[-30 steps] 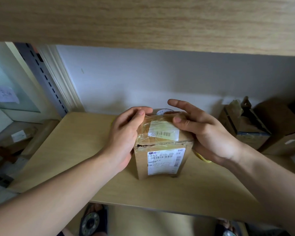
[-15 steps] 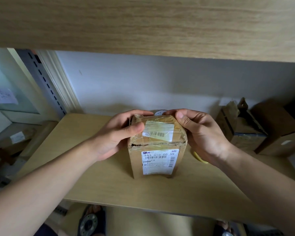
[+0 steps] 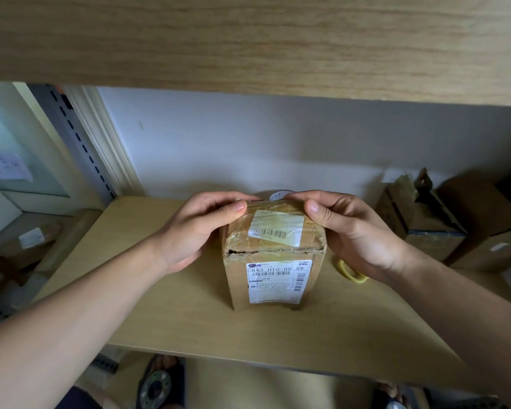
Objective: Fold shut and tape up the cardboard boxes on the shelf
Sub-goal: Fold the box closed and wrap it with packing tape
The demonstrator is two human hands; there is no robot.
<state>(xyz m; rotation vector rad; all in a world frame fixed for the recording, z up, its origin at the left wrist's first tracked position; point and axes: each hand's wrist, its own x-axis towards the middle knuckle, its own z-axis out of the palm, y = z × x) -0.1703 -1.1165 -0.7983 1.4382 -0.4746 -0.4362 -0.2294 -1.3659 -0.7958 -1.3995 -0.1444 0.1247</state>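
A small cardboard box (image 3: 273, 255) stands upright mid-shelf (image 3: 171, 326), directly between both hands. The left hand (image 3: 199, 228) and right hand (image 3: 356, 231) press curled fingers (image 3: 316, 209) onto its taped top, equally near.

A second ago the right hand (image 3: 357, 231) lay open over the cardboard box (image 3: 273, 255), fingers stretched out; now it has curled down onto the top right edge. The left hand (image 3: 198, 228) has slid lower along the left side, thumb pressing the taped top.
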